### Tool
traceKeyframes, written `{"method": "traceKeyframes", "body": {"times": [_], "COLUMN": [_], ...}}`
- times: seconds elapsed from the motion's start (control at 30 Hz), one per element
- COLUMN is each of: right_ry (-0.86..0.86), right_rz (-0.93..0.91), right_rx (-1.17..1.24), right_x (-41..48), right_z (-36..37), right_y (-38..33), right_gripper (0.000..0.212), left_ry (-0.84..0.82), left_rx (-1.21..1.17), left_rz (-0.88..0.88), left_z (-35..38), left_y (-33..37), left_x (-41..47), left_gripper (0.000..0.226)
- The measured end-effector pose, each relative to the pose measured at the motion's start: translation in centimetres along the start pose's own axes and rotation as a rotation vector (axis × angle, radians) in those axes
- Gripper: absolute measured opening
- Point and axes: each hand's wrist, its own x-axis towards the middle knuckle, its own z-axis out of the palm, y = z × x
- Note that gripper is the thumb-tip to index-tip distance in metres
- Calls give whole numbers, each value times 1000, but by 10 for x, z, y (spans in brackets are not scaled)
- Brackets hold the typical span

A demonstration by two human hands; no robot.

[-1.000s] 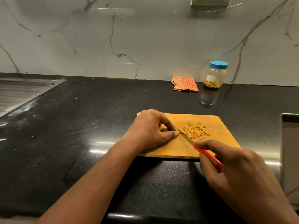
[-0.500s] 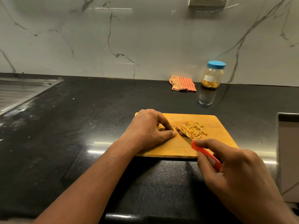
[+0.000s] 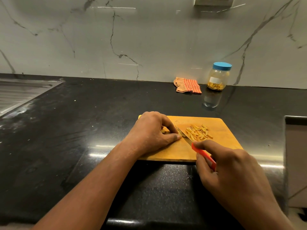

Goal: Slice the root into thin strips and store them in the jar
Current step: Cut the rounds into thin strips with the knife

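Note:
A wooden cutting board (image 3: 221, 128) lies on the black counter. My left hand (image 3: 152, 131) rests on its left part, fingers curled over a small piece of root (image 3: 163, 131) that is mostly hidden. My right hand (image 3: 232, 170) grips a knife (image 3: 201, 151) with a red handle; its blade tip lies beside my left fingertips. A pile of thin yellow root strips (image 3: 198, 132) sits just right of the blade. A clear jar (image 3: 219, 76) with a blue lid on stands at the back wall, some strips at its bottom.
An orange checked cloth (image 3: 188, 85) lies left of the jar by the marble wall. A steel sink drainboard (image 3: 20, 95) fills the far left. A pale raised edge (image 3: 295, 146) borders the counter on the right.
The knife has shifted slightly back and forth beside my left fingers. Both hands stay in the same place on the board.

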Motion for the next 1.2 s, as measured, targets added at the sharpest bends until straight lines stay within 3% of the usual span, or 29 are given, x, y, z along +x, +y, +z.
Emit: {"method": "traceKeyframes", "body": {"times": [1.2], "right_ry": [46], "right_rz": [-6], "right_rx": [93], "right_x": [-7], "right_z": [-4], "right_y": [4], "right_gripper": [29], "left_ry": [-1], "left_rx": [-17], "left_rz": [-24], "left_z": [-1], "left_y": [1], "left_x": [1], "left_gripper": [9]}}
